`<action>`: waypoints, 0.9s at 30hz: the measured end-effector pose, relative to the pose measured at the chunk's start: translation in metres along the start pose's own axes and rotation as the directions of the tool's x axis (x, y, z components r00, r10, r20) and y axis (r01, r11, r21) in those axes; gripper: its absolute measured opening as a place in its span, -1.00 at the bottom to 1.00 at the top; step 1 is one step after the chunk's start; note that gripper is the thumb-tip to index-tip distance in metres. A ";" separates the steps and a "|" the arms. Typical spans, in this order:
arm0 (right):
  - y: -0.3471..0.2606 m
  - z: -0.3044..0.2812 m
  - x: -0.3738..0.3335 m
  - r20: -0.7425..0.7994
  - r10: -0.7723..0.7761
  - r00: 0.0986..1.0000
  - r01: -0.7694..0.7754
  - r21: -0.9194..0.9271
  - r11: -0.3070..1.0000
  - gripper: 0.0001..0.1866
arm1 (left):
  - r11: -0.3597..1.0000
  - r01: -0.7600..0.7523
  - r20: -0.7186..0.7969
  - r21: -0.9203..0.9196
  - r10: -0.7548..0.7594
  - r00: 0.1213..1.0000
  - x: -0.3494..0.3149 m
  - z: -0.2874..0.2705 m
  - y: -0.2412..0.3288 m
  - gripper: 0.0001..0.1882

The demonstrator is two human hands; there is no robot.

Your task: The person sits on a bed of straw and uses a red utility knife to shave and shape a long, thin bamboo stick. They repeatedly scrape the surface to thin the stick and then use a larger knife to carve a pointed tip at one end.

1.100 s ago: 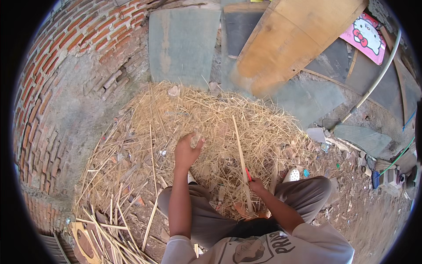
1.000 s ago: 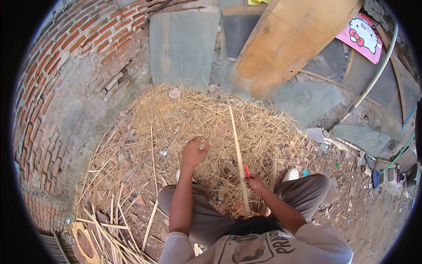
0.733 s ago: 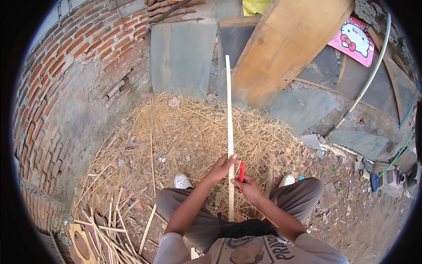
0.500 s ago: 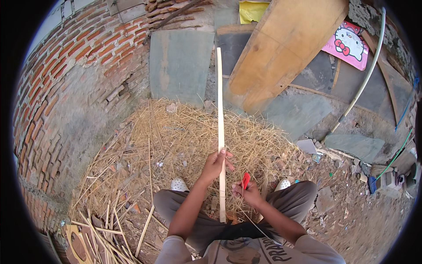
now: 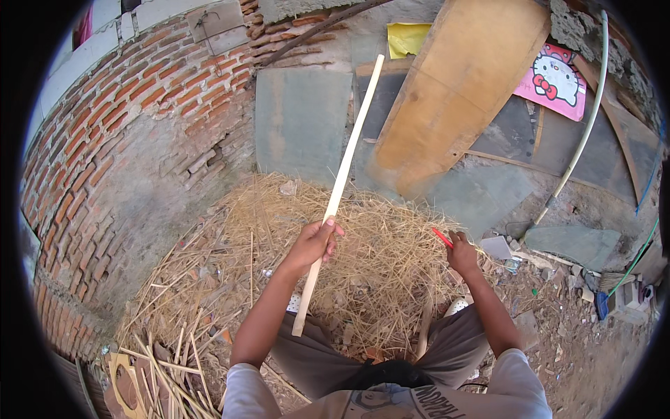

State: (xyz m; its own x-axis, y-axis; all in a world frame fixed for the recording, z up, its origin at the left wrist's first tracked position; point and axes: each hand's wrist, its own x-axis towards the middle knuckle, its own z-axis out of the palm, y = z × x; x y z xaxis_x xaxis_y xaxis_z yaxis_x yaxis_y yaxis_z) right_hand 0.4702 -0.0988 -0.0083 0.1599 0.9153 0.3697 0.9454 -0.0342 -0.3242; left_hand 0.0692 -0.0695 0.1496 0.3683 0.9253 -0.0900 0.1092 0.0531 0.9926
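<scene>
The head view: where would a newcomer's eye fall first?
Probably on the long pale strip, held in the left hand and slanting up across the middle. Next, likely, the small red object in the right hand, right of centre, and the straw-coloured heap mid-picture. The pink panel stands out at upper right.

The long, narrow, pale cream wooden strip [image 5: 342,181] is plain; the slim red hand tool [image 5: 441,237] is one bright tone. The loose heap of thin shavings [image 5: 279,223] is straw-gold. Grey mortar lines the orange-red brick wall [image 5: 150,77]. 2 rounded white shoes [image 5: 456,306] have dark dots.
</scene>
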 end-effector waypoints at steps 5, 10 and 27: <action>-0.037 0.013 0.022 0.170 0.072 0.983 -0.156 0.556 0.816 -0.69 | 0.974 0.133 0.121 -0.185 -0.111 0.986 0.016 0.023 -0.001 -0.59; -0.074 -0.011 0.040 0.425 -0.034 0.904 -0.367 0.816 0.447 -0.70 | 0.933 0.279 0.253 -0.225 -0.221 0.942 0.037 0.051 -0.027 -0.60; -0.046 -0.021 0.051 0.353 -0.066 0.933 -0.343 0.930 0.131 -0.60 | 0.810 0.395 0.360 -0.433 -0.246 0.900 0.032 0.073 -0.103 -0.65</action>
State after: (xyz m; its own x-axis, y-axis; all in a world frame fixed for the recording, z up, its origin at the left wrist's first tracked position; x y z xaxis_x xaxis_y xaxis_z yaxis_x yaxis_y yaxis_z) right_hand 0.4408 -0.0593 0.0432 -0.0138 0.9982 0.0589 -0.1956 0.0551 -0.9791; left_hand 0.1367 -0.0727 0.0384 0.6374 0.6843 -0.3542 -0.1659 0.5708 0.8041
